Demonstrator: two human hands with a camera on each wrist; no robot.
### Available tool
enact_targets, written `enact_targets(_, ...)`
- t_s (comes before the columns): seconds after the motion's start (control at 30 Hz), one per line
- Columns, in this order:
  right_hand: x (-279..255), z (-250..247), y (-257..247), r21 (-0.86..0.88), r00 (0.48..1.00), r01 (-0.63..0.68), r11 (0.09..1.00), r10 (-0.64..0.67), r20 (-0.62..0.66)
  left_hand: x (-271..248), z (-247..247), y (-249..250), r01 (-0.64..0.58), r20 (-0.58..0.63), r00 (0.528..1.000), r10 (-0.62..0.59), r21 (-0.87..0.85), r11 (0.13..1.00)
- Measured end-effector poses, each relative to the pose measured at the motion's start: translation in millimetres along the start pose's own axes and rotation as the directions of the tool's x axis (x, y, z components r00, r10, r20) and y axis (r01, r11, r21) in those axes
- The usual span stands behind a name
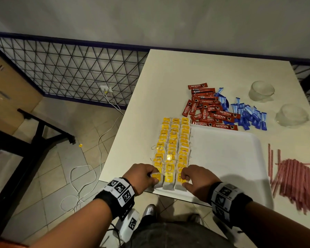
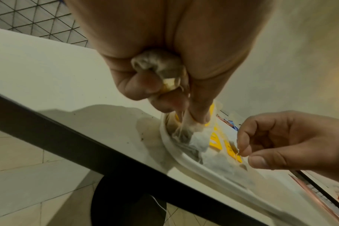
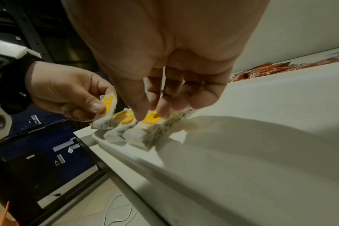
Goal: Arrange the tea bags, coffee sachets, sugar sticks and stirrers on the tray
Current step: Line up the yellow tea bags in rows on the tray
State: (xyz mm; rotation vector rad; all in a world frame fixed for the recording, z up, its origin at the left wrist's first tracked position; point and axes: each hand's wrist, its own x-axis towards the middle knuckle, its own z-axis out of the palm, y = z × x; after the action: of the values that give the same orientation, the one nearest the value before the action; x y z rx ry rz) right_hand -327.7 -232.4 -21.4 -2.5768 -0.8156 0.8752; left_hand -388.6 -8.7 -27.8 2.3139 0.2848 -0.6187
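Note:
Tea bags (image 1: 173, 145) with yellow tags lie in three rows along the left side of the white tray (image 1: 227, 158). At the near left row, my left hand (image 1: 155, 177) pinches a tea bag (image 3: 105, 113); a second crumpled bag (image 2: 159, 67) sits in its palm. My right hand (image 1: 183, 179) pinches the yellow tag (image 3: 151, 118) of the nearest bag in the right row. Red coffee sachets (image 1: 208, 108) and blue sugar sticks (image 1: 247, 113) lie heaped beyond the tray. Pink stirrers (image 1: 293, 178) are piled to its right.
Two upturned glass cups (image 1: 261, 90) (image 1: 292, 115) stand at the table's far right. The tray's near edge overhangs the table's front edge (image 2: 87, 145). Cables (image 1: 89, 169) trail over the tiled floor on the left, by a dark table frame (image 1: 34, 140).

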Motion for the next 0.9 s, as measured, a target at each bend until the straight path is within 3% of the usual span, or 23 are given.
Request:
enact_targets(0.23, 8, 7, -1, -0.069, 1.000, -0.006, 0.998, 0.006, 0.011, 1, 8, 2, -0.001, -0.030, 1.000, 0.003, 0.091, 0.996)
enact_targets(0.43, 9, 10, -1, -0.072, 1.000, 0.003, 0.997, -0.002, 0.009, -1, 12, 0, -0.072, -0.146, 0.984, 0.105, 0.216, 0.974)
enact_targets(0.6, 8, 10, 0, -0.058, 1.000, 0.014, 0.998, -0.014, 0.012, -6, 22, -7, -0.255, 0.004, 0.960, 0.281, 0.433, 0.864)
enact_targets(0.9, 10, 11, 3, -0.064, 1.000, 0.027, 0.998, -0.026, 0.014, -7, 24, -10, -0.202, -0.019, 0.967, 0.254, 0.549, 0.811)
